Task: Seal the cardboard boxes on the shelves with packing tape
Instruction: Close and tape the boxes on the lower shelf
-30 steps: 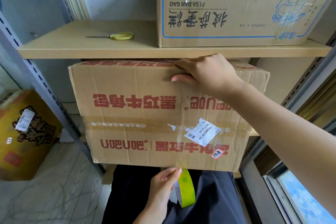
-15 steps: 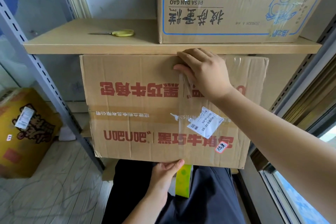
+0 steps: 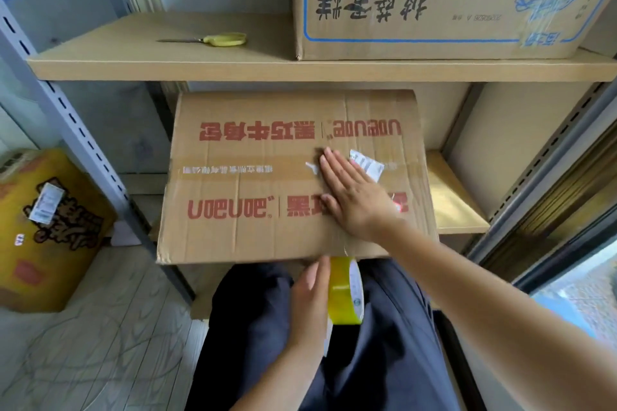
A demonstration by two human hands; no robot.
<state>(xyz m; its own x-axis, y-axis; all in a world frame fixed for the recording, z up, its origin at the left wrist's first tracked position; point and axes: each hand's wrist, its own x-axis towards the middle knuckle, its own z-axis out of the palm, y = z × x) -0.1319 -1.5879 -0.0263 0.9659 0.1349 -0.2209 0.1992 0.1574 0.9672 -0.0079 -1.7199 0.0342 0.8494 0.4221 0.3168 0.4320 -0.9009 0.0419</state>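
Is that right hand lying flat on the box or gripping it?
Flat: the right hand presses straight fingers on the red-lettered box.

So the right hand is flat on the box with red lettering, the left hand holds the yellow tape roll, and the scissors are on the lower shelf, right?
Not quite: the head view shows the scissors on the upper shelf. The right hand does lie flat on the box with red lettering, and the left hand holds the tape roll.

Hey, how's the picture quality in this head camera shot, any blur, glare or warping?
Head view: slight motion blur on the right hand pressing flat on the red-printed box and on its small print; wide-angle bending curves the shelf post and the upper shelf; glare streaks on the clear tape of the upper box; soft daylight, no hard shadows.
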